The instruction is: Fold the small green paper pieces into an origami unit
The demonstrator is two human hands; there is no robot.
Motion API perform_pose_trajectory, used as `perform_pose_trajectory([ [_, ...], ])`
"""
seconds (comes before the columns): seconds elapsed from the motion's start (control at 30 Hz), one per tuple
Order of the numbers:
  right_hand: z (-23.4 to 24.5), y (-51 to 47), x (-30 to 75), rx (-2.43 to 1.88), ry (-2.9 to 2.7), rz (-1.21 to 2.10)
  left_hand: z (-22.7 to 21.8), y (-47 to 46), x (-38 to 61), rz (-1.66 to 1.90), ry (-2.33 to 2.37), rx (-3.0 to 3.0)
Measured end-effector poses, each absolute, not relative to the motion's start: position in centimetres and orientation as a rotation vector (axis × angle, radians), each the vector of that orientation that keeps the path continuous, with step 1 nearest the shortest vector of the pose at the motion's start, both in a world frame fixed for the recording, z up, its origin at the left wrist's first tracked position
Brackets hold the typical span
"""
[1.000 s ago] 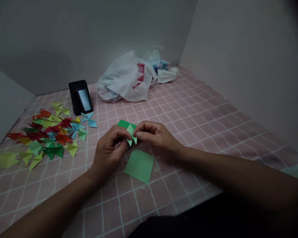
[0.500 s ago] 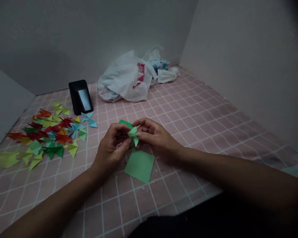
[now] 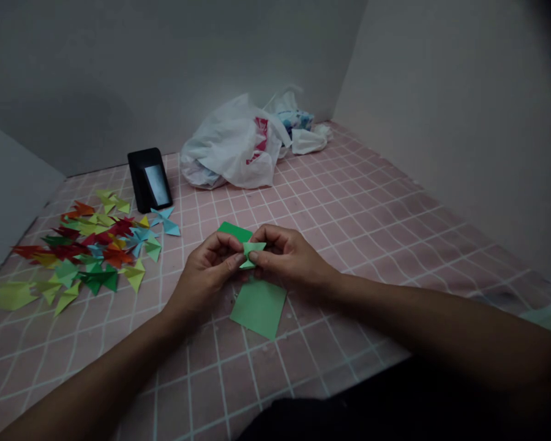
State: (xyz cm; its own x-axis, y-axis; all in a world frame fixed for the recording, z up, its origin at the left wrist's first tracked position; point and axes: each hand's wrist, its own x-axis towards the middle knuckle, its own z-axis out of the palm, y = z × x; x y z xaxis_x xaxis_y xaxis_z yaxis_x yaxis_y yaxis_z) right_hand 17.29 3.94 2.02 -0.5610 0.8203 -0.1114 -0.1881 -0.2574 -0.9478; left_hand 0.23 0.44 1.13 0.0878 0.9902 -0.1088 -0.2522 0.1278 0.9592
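Note:
A small folded piece of light green paper is pinched between both hands above the pink checked table. My left hand grips its left side with fingers closed. Fingertips of my right hand close on its right side. A flat light green paper square lies on the table just under the hands. A darker green sheet shows behind my fingers.
A heap of several folded paper pieces in red, orange, yellow, green and blue lies at the left. A black phone stands propped behind it. White plastic bags sit at the back by the grey walls.
The folded green piece has been turned and flattened between my fingers. Both hands stayed in the same spot above the green square.

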Motion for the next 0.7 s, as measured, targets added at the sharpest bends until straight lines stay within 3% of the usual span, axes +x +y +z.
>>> perform_pose_trajectory([
  [0.2,1.7,4.1,17.4,-0.901,-1.362,1.71,1.0,0.1,0.0,1.179,1.042,1.109],
  [0.47,1.2,4.2,17.7,-0.922,-1.72,1.221,1.3,-0.6,0.4,1.077,1.275,1.436],
  [0.7,1.1,4.2,17.6,-0.889,-1.708,1.283,1.4,-0.8,0.7,1.089,1.336,1.524],
])
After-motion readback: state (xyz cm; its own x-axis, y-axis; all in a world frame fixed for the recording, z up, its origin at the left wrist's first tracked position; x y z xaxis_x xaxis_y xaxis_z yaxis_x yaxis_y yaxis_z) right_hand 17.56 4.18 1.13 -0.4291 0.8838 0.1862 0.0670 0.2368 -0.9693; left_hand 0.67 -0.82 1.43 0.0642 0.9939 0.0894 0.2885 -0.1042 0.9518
